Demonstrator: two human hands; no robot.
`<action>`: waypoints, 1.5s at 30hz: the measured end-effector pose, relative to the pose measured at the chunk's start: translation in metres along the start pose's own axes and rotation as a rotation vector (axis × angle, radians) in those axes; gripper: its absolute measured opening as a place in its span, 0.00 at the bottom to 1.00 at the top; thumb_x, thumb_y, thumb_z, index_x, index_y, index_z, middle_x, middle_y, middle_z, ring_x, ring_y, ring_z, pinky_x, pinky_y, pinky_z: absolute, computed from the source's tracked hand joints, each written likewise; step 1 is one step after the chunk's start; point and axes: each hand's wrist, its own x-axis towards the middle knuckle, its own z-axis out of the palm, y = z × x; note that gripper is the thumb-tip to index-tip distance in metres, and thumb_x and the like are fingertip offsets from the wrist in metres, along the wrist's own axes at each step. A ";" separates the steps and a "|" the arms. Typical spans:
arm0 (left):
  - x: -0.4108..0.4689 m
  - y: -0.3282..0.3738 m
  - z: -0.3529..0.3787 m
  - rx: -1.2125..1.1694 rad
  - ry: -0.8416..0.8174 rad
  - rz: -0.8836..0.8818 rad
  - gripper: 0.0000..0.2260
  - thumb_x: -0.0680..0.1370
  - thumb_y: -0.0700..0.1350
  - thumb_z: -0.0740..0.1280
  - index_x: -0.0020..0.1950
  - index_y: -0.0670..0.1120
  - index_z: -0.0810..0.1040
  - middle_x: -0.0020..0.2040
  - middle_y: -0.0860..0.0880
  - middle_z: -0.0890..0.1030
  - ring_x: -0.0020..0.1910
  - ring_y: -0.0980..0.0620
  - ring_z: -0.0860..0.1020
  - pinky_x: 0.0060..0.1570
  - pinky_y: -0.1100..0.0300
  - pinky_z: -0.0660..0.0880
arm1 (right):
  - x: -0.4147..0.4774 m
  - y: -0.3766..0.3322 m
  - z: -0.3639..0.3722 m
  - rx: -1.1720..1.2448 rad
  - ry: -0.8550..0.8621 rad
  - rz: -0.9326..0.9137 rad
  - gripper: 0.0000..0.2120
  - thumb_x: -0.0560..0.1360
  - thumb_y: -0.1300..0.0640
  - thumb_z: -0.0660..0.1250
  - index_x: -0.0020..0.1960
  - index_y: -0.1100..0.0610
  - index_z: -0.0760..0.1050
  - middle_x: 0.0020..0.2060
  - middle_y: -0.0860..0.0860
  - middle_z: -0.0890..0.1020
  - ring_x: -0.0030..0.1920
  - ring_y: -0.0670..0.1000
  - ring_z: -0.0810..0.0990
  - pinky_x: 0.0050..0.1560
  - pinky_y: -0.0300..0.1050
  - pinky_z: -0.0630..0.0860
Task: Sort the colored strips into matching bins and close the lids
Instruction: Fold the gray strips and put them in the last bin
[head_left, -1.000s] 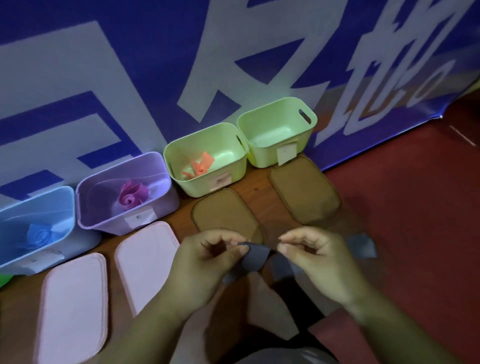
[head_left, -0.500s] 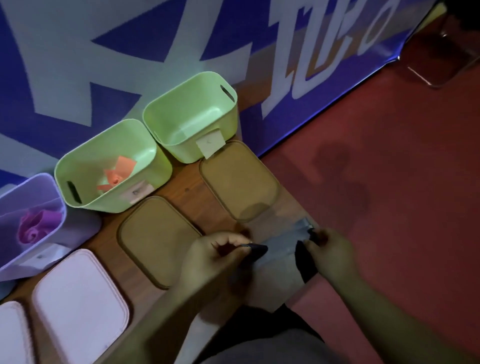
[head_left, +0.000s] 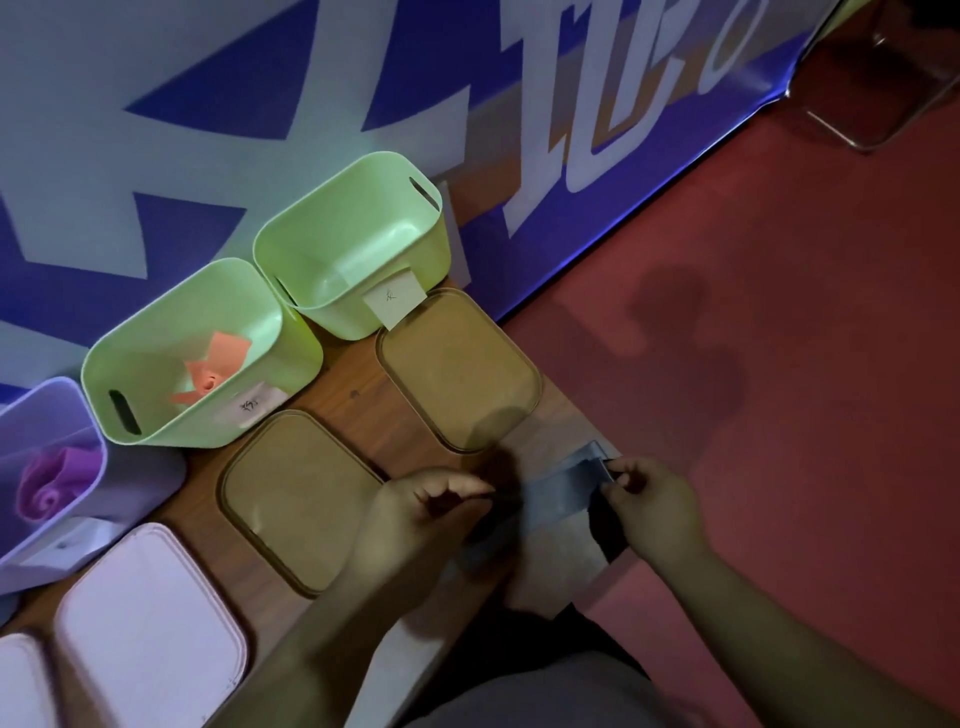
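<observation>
A person's left hand (head_left: 415, 512) and right hand (head_left: 647, 506) stretch a dark grey-blue strip (head_left: 563, 483) between them above the near right corner of the wooden bench (head_left: 343, 387), each hand pinching one end between thumb and fingertips. Beyond the hands, two open green bins stand side by side against a blue-and-white banner (head_left: 260, 104): the right green bin (head_left: 358, 249) shows a bare floor and carries a paper label (head_left: 393, 300) on its near wall, while the left green bin (head_left: 202, 358) holds a curled orange strip (head_left: 213, 369). At the far left edge a purple bin (head_left: 62, 467) (only partly in view) contains a rolled purple strip (head_left: 49, 486). Four lids lie flat on the bench in front of the bins: two brown lids, one (head_left: 457, 366) just near the right green bin and the other (head_left: 298, 493) beside the left hand, and two pale pink lids (head_left: 148, 634) at the near left. Red floor (head_left: 779, 338) fills the right side.
</observation>
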 end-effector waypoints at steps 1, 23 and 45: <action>-0.002 -0.001 -0.002 -0.007 0.001 0.007 0.16 0.74 0.36 0.73 0.39 0.59 0.85 0.40 0.57 0.86 0.40 0.58 0.83 0.43 0.63 0.79 | -0.004 -0.005 -0.002 0.021 -0.009 -0.026 0.11 0.72 0.62 0.70 0.45 0.46 0.81 0.38 0.43 0.82 0.40 0.47 0.82 0.37 0.39 0.74; -0.178 -0.033 -0.153 -0.279 0.298 0.428 0.04 0.66 0.42 0.77 0.38 0.48 0.85 0.38 0.47 0.85 0.38 0.49 0.83 0.41 0.61 0.78 | -0.232 -0.178 0.031 0.246 -0.456 -0.537 0.11 0.75 0.62 0.71 0.46 0.46 0.85 0.44 0.40 0.87 0.48 0.38 0.83 0.49 0.32 0.77; -0.272 -0.083 -0.224 -0.360 0.507 0.588 0.05 0.65 0.48 0.76 0.39 0.50 0.86 0.48 0.49 0.85 0.51 0.47 0.83 0.53 0.57 0.78 | -0.379 -0.226 0.095 0.549 -0.799 -0.485 0.08 0.65 0.60 0.71 0.41 0.52 0.87 0.40 0.55 0.86 0.43 0.51 0.83 0.52 0.47 0.76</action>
